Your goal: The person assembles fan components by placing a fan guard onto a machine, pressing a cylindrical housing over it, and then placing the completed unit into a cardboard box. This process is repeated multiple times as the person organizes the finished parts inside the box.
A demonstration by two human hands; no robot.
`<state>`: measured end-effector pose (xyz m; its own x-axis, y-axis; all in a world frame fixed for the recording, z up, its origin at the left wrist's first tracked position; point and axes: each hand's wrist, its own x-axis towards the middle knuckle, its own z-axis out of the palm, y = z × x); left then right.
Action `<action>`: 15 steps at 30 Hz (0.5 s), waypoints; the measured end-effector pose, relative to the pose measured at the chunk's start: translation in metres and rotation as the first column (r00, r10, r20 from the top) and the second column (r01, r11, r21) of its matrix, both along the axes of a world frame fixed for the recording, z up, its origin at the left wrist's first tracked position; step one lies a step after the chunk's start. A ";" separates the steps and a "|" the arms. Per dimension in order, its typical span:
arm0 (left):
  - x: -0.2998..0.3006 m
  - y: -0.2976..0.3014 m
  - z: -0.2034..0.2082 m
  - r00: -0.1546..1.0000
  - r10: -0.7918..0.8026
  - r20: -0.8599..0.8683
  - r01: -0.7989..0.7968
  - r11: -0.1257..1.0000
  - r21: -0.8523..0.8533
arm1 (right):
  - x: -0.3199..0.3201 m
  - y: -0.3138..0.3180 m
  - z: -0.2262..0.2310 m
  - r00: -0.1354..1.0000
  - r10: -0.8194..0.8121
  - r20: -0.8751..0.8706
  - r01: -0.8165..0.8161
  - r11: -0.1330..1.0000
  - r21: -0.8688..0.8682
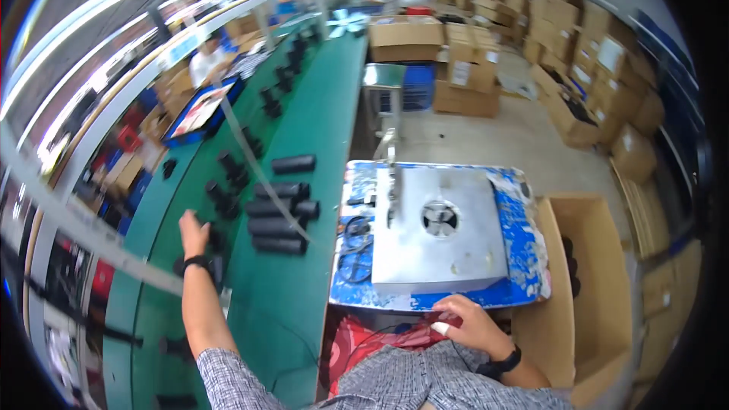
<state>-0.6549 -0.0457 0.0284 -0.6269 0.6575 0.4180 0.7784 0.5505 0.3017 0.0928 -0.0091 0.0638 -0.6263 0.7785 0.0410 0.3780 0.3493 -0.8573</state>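
Note:
My left hand is stretched out over the green conveyor belt, beside black cylindrical parts that stand in a row. Its thumb and fingers are apart, and nothing shows between them. Several black tubes lie side by side on the belt to the right of that hand. Near my body, my right hand hovers at the near edge of a worn blue-and-white tabletop. Its fingers are loosely bent and apart, a white cover is on one digit, and I see nothing held.
On the tabletop sits a metal box with a round fan-like opening and a clamp fixture. A black cable lies beside it. An open carton stands at the right, and cartons are stacked ahead. A blue tray rests across the belt.

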 end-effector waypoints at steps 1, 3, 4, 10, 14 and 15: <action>-0.045 -0.034 -0.009 0.977 0.028 -0.212 -0.012 0.997 0.076 | 0.017 0.006 -0.008 0.999 -0.009 -0.037 0.007 0.999 -0.047; -0.046 0.003 -0.026 0.998 0.064 0.014 -0.062 0.992 -0.109 | 0.053 0.006 -0.020 0.983 -0.182 -0.020 0.180 0.979 -0.094; -0.052 -0.005 -0.026 0.992 0.103 -0.071 -0.107 0.993 -0.054 | 0.070 0.010 -0.021 0.973 -0.227 -0.028 0.223 0.969 -0.110; 0.044 0.039 -0.027 0.934 0.201 -0.294 -0.178 0.979 0.103 | 0.153 0.079 -0.056 0.802 -0.555 -0.221 0.517 0.830 -0.208; 0.211 0.045 -0.004 0.919 -0.098 -0.382 0.254 0.888 0.384 | 0.196 0.184 -0.113 0.695 -0.665 -0.272 0.707 0.702 0.091; 0.257 0.031 -0.005 0.955 -0.167 -0.244 0.266 0.846 0.462 | 0.191 0.214 -0.119 0.733 -0.633 -0.247 0.679 0.698 0.226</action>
